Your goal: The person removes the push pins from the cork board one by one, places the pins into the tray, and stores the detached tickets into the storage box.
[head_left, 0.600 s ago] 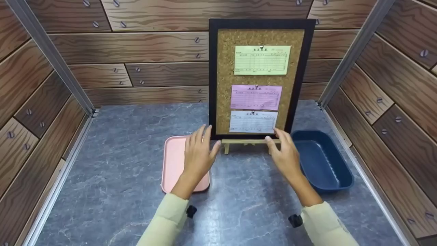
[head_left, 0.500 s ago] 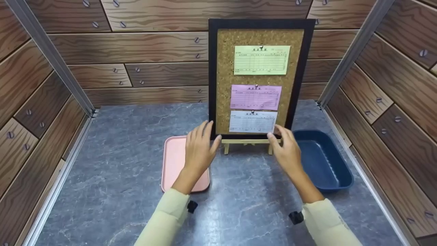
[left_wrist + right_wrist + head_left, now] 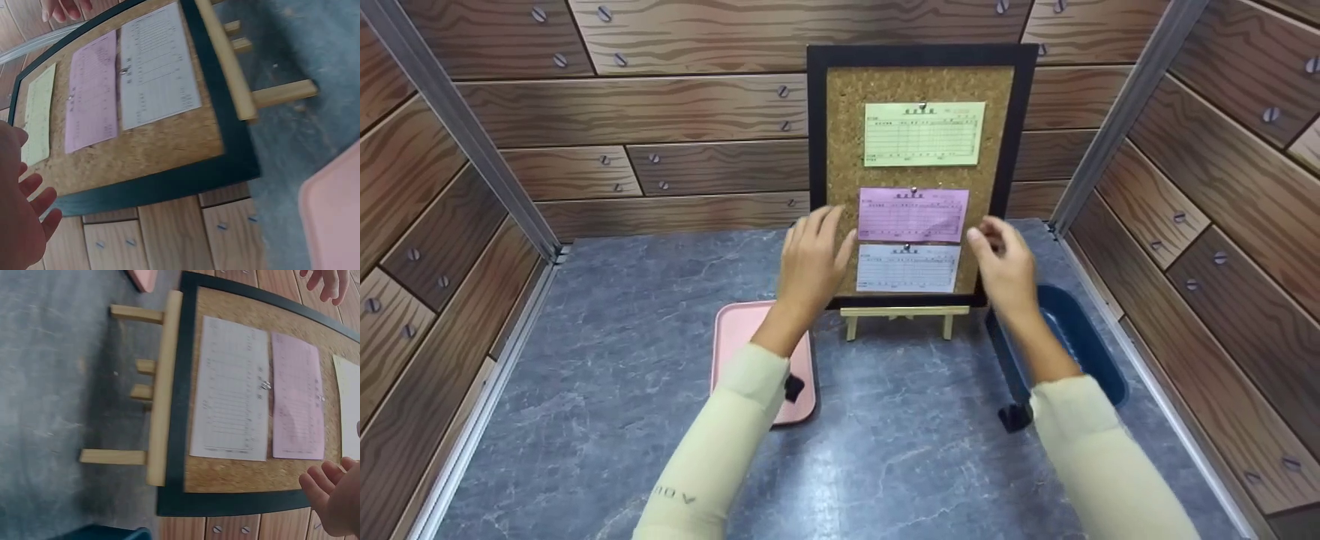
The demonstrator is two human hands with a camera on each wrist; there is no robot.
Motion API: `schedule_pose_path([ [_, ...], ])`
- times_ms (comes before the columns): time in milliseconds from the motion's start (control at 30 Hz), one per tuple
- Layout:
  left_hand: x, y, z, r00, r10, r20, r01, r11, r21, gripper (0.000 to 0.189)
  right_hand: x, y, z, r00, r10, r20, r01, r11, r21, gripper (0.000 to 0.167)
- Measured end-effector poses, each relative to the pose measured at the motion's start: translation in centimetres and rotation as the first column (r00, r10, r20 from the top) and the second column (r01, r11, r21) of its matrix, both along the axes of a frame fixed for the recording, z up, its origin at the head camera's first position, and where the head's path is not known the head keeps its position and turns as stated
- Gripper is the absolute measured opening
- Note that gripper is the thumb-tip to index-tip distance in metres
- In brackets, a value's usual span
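Observation:
A black-framed cork board [image 3: 844, 135] leans on a small wooden easel [image 3: 904, 311]. Pinned down its face are a yellow-green slip [image 3: 924, 135], a purple slip [image 3: 913, 215] and a white slip [image 3: 907, 268], each with a pushpin at its top edge. My left hand [image 3: 812, 262] is raised before the board's left edge, fingers extended and holding nothing. On the other side my right hand [image 3: 1006, 262] hovers by the right edge, fingers slightly bent, with nothing in it. In the left wrist view, the left hand [image 3: 22, 208] appears apart from the slips.
A pink tray [image 3: 731, 330] lies on the grey marbled table [image 3: 622, 360] under my left forearm. The dark blue bin [image 3: 1099, 352] stands at the right, partly behind my right arm. Wood-patterned walls [image 3: 660, 112] enclose the table.
Both hands have risen along the sides of the board, from its bottom edge to about the height of the purple slip. The head view has shifted slightly. The slips stay pinned.

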State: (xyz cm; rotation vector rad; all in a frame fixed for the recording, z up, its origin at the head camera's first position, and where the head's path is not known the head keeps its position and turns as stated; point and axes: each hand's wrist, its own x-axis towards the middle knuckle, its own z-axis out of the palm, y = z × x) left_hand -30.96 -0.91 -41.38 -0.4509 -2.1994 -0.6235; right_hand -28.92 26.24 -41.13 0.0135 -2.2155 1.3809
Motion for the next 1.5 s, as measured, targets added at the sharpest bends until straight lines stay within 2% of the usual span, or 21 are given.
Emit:
schedule_pose_path([
  [133,-1.4,0.8,2.0,1.0,-0.013,-0.013,0.013,1.0,0.001,0.039,-1.7,0.1,1.6,1.0,-0.009,-0.002,0.009,1.0,-0.01,0.045],
  [333,-3.3,2.0,4.7,0.999,-0.026,0.026,0.025,1.0,0.017,0.04,-3.9,0.2,3.6,0.999,-0.036,-0.007,0.036,0.999,-0.018,0.045],
  [500,-4.9,3.2,6.6,0.999,-0.017,0.03,0.016,1.0,0.016,0.037,-5.3,0.1,4.8,0.997,-0.075,0.021,0.075,0.997,-0.017,0.045],
  [700,-6.6,4.8,8.6,0.998,0.009,0.067,-0.007,1.0,-0.02,0.037,-7.1,-0.5,5.8,0.997,-0.076,-0.011,0.075,0.994,-0.082,0.041],
  [900,-8.1,6.8,10.0,0.997,0.04,0.059,-0.038,0.998,-0.042,0.035,-8.4,-0.6,6.5,0.993,-0.115,-0.038,0.11,0.986,-0.124,0.039],
  [1167,-9.8,8.8,12.0,0.992,0.107,0.072,-0.1,0.991,-0.089,0.035,-9.3,-1.1,6.9,0.992,-0.125,-0.028,0.116,0.969,-0.219,0.036],
  [1367,-10.5,9.6,12.6,0.984,0.141,0.11,-0.127,0.984,-0.127,0.032,-9.6,-1.4,7.0,0.993,-0.116,-0.005,0.111,0.96,-0.258,0.033],
  [1500,-10.8,10.1,12.7,0.982,0.164,0.096,-0.15,0.979,-0.139,0.029,-9.6,-1.5,7.1,0.995,-0.097,0.013,0.097,0.961,-0.258,0.028],
])
